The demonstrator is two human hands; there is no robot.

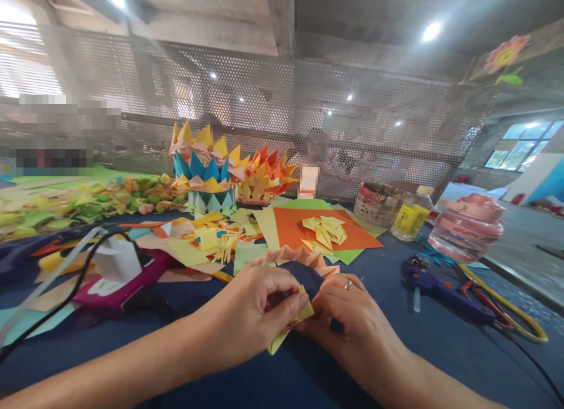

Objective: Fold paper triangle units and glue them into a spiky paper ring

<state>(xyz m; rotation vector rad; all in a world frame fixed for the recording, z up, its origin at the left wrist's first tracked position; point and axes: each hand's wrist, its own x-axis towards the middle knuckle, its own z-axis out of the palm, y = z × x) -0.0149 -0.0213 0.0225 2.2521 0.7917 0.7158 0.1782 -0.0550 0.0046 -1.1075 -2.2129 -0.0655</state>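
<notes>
Low in the middle, my left hand (264, 306) is closed, with thumb and fingers pinching a yellow folded paper piece (278, 341). Beside it, my right hand (355, 318), with a ring on one finger, is curled over the right side of a peach folded-paper ring (288, 255). The yellow piece sits at the near side of this pointed ring, between both hands. My right fingertips touch that same place, though the fingers partly hide what they grip. Just beyond, several yellow folded pieces (324, 231) lie on an orange paper sheet (288, 224).
A glue gun (449, 291) and yellow-handled pliers (524, 324) lie right. Behind them stand a pink water bottle (469, 227), a yellow-labelled bottle (412, 214) and a woven basket (374, 206). A magenta power strip (123, 285) lies left. Finished paper crowns (209, 174) stand at the back.
</notes>
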